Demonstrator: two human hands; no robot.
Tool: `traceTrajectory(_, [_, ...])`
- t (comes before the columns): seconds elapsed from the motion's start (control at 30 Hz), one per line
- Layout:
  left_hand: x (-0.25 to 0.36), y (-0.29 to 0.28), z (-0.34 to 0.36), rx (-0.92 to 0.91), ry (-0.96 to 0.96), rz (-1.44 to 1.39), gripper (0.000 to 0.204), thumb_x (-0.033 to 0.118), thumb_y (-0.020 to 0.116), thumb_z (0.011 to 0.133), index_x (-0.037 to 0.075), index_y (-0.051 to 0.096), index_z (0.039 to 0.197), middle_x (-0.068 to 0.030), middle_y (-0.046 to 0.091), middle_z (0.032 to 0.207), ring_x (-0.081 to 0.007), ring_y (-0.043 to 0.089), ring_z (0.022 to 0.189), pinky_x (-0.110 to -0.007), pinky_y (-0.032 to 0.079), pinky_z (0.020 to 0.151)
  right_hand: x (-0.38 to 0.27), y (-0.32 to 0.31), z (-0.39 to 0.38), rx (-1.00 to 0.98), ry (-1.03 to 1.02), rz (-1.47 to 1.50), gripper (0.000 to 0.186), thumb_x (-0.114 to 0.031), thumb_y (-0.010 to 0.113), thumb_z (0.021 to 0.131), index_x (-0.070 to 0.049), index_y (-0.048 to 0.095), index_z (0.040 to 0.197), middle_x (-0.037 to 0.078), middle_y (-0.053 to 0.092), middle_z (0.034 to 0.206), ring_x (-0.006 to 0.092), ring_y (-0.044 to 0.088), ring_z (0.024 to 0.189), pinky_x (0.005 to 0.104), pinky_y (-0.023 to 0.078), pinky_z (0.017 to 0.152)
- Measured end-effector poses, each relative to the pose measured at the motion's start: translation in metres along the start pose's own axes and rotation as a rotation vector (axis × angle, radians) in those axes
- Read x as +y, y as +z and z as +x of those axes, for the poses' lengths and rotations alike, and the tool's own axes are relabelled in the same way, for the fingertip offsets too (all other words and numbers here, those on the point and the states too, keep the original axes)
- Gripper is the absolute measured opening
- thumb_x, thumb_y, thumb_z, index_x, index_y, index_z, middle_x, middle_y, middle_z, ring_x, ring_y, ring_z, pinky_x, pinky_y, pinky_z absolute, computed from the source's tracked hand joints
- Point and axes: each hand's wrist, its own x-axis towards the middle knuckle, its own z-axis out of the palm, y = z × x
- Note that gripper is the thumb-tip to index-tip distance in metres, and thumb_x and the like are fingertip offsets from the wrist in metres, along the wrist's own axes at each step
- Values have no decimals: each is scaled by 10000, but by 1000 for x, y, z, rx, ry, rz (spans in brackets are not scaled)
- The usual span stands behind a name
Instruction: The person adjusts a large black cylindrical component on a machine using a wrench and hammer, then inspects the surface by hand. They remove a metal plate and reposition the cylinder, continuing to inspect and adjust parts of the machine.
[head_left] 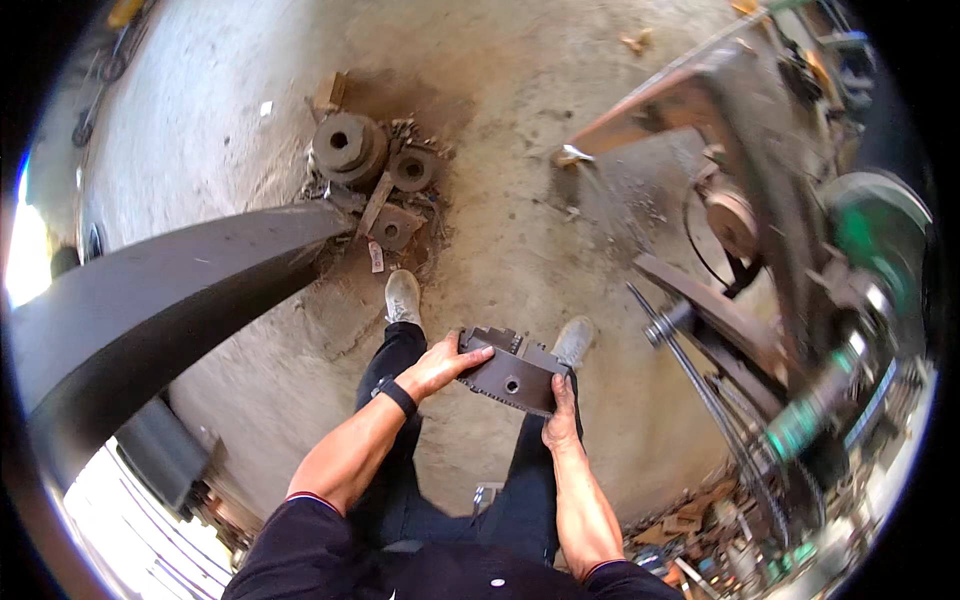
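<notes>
Between my two hands is a heavy dark metal lathe chuck (510,378), carried in front of my legs above the concrete floor. Stepped jaws stand up along its far side, and a round hole shows in the side wall turned toward me. My left hand (440,366) grips its left end, thumb lying over the upper edge. On the other end, my right hand (562,412) is closed with the thumb pointing up along the side. The fingers beneath the chuck are hidden on both hands.
A thick dark metal column (190,290) slants in from the left. By its foot, ahead of my shoe, sit a large round metal part (348,148) and several smaller ones. A rusty machine frame (760,190) fills the right. Tools and scraps (710,530) clutter the lower right.
</notes>
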Motion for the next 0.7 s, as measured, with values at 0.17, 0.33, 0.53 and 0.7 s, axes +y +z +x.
traceTrajectory(0.17, [-52,-46,143,42,3,73,1169,801,703,765,-161,484,1392,-332,614,1343,-396,589,1303,-415,445,1107,84,-14,150,82,160,-24,744,-650,680,911,-132,583,1437,0,616,1440,172,531,1344,374,372,1139])
traceTrajectory(0.33, [-103,-71,239,-56,-27,-120,1046,728,730,807,-100,525,1414,-261,604,1410,-356,558,1342,-410,428,1122,133,-21,252,121,303,-35,772,-675,663,908,-126,580,1443,18,627,1429,191,549,1334,380,369,1148])
traceTrajectory(0.53, [-106,-88,269,-156,-298,-229,985,810,548,884,-12,595,1423,-197,588,1453,-324,539,1351,-422,399,1130,123,-27,302,139,508,-178,780,-671,621,938,-116,540,1480,35,594,1472,212,515,1372,407,350,1176])
traceTrajectory(0.7, [-123,-102,267,73,-278,-319,1062,836,352,947,-80,501,1463,-270,485,1536,-397,495,1389,-471,405,1140,106,-5,290,399,422,-145,783,-606,537,1019,-39,428,1548,131,443,1597,290,427,1452,448,348,1180])
